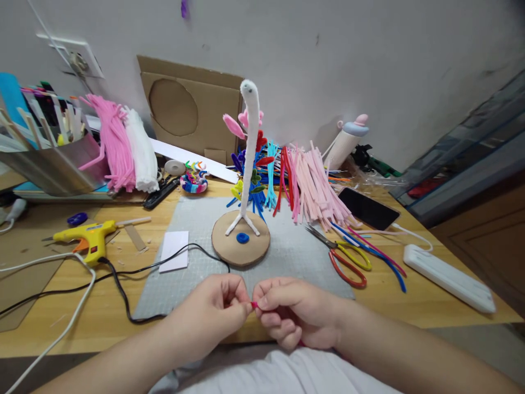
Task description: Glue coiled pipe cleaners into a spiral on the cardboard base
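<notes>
Between my two hands, near the table's front edge, a small bit of magenta pipe cleaner [255, 305] shows. My left hand [223, 303] pinches its end with thumb and fingertips. My right hand [293, 312] is closed around the same piece, and most of it is hidden in the fingers. Just beyond my hands is a round cardboard base [221, 249] with a blue coil [243, 238] on it. From that base rises a white fuzzy post [249, 148] with a bent top and forked foot. Pink, red, purple, green and yellow fuzzy petals [233, 126] stick out near the post.
A yellow glue gun [96, 238] with its black cord lies left. Scissors [348, 265] and loose pipe cleaners [385, 257] lie right, near a phone [367, 208] and a white power strip [449, 279]. Pink pipe cleaner bundles [314, 186] and cardboard [213, 112] are at the back.
</notes>
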Demonstrator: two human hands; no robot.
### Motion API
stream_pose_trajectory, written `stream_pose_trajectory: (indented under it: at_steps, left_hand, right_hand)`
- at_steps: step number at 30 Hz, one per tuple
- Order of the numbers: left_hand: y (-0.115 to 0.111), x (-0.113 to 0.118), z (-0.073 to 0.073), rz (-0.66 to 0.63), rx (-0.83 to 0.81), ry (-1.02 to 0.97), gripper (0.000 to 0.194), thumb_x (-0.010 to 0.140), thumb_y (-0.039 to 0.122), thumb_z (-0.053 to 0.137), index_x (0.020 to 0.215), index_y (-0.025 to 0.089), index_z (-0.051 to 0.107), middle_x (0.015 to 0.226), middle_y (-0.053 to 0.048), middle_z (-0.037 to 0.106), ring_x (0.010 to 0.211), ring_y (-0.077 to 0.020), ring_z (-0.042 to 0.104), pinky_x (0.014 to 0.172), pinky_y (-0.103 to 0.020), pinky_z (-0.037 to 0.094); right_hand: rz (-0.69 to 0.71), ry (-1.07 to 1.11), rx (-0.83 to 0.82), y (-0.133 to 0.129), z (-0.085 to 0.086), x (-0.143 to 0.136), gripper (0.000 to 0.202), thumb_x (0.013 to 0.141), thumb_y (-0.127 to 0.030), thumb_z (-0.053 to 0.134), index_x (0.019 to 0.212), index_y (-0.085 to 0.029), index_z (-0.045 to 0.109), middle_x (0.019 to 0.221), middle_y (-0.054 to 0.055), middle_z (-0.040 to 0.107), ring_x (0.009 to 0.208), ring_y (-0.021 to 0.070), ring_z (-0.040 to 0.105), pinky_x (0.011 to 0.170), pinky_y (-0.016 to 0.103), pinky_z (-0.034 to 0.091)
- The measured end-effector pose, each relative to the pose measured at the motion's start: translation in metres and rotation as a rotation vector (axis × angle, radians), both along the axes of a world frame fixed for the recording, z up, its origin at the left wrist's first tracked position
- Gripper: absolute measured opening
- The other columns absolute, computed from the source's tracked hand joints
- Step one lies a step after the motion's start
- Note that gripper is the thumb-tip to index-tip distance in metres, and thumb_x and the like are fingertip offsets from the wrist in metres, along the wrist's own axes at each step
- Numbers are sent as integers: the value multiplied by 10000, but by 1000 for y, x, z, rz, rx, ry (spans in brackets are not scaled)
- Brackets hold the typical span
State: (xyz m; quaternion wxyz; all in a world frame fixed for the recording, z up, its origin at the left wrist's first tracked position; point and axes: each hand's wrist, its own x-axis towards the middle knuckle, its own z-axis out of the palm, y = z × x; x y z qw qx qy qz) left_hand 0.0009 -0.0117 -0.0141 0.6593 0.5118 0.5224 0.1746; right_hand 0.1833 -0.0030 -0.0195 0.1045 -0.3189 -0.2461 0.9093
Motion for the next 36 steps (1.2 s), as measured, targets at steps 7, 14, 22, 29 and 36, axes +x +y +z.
stream_pose_trajectory:
  at_steps: [7, 14, 22, 29, 36]
  left_hand:
    - [-1, 2, 4, -51, 28, -1, 67, 629, 210, 514, 606, 192, 454, 467, 101, 345, 439, -58, 246, 418, -199, 166]
    - [5, 1, 5, -46, -502, -473, 219, 630, 293, 550, 587, 224, 346, 400, 141, 190, 334, -27, 55, 358, -196, 43]
    - [4, 3, -2, 9, 63, -3, 116, 665, 275, 556, 650, 188, 480, 454, 102, 363, 417, -52, 248, 404, -188, 150]
    - [0, -3, 7, -153, 311, 153, 68, 721, 198, 498, 658, 178, 484, 566, 77, 408, 554, -80, 334, 504, -197, 265]
    - [-1, 0, 4, -73, 43, 29, 57, 649, 195, 494, 625, 202, 443, 453, 105, 341, 426, -62, 262, 403, -194, 177]
  right_hand:
    - [-166, -341, 884, -9, 0, -5, 128, 629, -122, 504, 621, -202, 404, 521, -71, 340, 478, 77, 265, 467, 222, 185]
    - [160, -426, 1768, 2, 10, 9, 208, 790, -180, 507, 592, -210, 447, 575, -23, 348, 547, 135, 223, 527, 298, 146]
    - [54, -48, 147, 5, -6, 0, 104, 715, -297, 488, 719, -193, 494, 481, -65, 434, 342, 58, 246, 352, 197, 140]
    - [-52, -3, -26, 3, -1, -2, 93, 657, -205, 523, 689, -206, 435, 463, -88, 413, 363, 41, 187, 375, 184, 96]
    - [-159, -432, 1040, -9, 0, -7, 88, 618, -139, 485, 585, -194, 425, 527, -61, 359, 503, 80, 291, 473, 222, 216]
